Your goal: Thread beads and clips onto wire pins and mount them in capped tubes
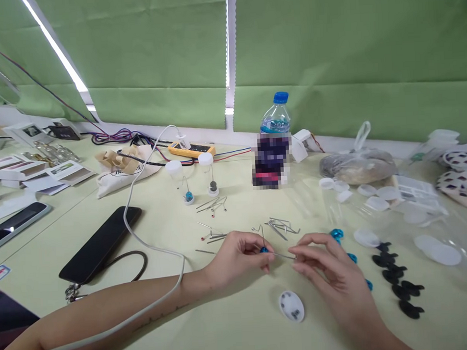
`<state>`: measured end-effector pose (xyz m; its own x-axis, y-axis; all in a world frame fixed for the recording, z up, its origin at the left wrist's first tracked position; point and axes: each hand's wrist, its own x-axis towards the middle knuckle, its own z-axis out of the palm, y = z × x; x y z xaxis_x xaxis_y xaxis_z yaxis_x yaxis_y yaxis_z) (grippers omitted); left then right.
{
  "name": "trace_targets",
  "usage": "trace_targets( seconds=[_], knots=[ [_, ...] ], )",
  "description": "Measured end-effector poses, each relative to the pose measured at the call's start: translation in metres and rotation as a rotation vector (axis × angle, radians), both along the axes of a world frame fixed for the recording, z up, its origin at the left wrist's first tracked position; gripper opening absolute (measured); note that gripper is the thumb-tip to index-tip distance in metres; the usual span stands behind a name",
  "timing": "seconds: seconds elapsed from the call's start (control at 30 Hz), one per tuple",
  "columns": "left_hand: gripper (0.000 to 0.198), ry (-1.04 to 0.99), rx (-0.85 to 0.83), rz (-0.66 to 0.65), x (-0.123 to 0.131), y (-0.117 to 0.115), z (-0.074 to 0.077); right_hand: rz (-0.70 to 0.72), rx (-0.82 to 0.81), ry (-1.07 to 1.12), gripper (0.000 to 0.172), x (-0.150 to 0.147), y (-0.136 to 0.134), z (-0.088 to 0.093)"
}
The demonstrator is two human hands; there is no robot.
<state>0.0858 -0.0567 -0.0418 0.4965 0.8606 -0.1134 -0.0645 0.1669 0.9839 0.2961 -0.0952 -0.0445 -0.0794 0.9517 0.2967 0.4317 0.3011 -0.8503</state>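
My left hand [236, 261] pinches a small shiny blue piece [264, 250] between thumb and fingertips. A thin bent wire stands up from that piece. My right hand [336, 282] grips the end of a thin metal rod [283, 255] with thumb and fingertips; its other end meets the blue piece, though the exact joint is too small to make out. Below the hands lies a white round cap [291, 306] with small dark bits in it. Loose bent metal rods [281, 227] lie just beyond my fingers. More blue pieces [337, 235] sit partly behind my right hand.
Several black pieces [395, 274] and white discs [437, 250] lie at the right. Behind stand two clear tubes with white caps [205, 159], a propped phone [272, 160] and a bottle [276, 115]. A white cable [155, 247] crosses my left forearm beside a black phone [100, 244].
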Motion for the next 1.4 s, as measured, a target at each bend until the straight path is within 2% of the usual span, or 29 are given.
trace_targets(
  seconds=[0.07, 0.17, 0.37, 0.47, 0.53, 0.67, 0.77, 0.9, 1.0, 1.2, 1.4],
  knots=[
    [0.016, 0.003, 0.002, -0.005, -0.0001, 0.0001, -0.0012, 0.019, 0.115, -0.103, 0.013, -0.0005, -0.0008, 0.0020],
    [0.016, 0.007, 0.014, -0.011, 0.0008, -0.0008, -0.0031, 0.070, 0.116, -0.105, 0.016, -0.0014, -0.0020, 0.0043],
    [0.015, 0.024, 0.045, 0.007, 0.0024, -0.0044, -0.0017, 0.143, -0.164, 0.072, 0.021, -0.0035, -0.0022, 0.0027],
    [0.015, 0.042, 0.050, 0.005, 0.0022, -0.0055, 0.0007, 0.142, -0.315, 0.138, 0.026, -0.0045, -0.0017, 0.0012],
    [0.015, 0.034, 0.035, 0.009, 0.0018, -0.0049, 0.0007, 0.112, -0.348, 0.149, 0.028, -0.0048, -0.0012, 0.0004],
    [0.016, -0.026, -0.014, 0.023, 0.0008, -0.0013, -0.0019, 0.062, -0.182, 0.045, 0.020, -0.0047, -0.0001, -0.0004],
    [0.017, -0.046, -0.026, 0.033, 0.0005, 0.0003, -0.0032, 0.088, -0.031, -0.062, 0.016, -0.0039, -0.0002, -0.0004],
    [0.018, -0.037, -0.021, 0.028, 0.0006, -0.0004, -0.0028, 0.128, 0.039, -0.084, 0.016, -0.0026, -0.0020, -0.0008],
    [0.015, -0.016, -0.003, 0.025, 0.0010, -0.0020, -0.0025, 0.146, -0.015, -0.061, 0.019, -0.0029, -0.0037, -0.0008],
    [0.010, -0.009, 0.041, 0.004, 0.0035, -0.0067, -0.0027, 0.148, -0.281, 0.072, 0.033, -0.0042, -0.0064, -0.0024],
    [0.010, -0.017, 0.037, 0.003, 0.0036, -0.0095, -0.0058, 0.173, -0.269, -0.041, 0.037, -0.0020, -0.0057, -0.0044]
  ],
)
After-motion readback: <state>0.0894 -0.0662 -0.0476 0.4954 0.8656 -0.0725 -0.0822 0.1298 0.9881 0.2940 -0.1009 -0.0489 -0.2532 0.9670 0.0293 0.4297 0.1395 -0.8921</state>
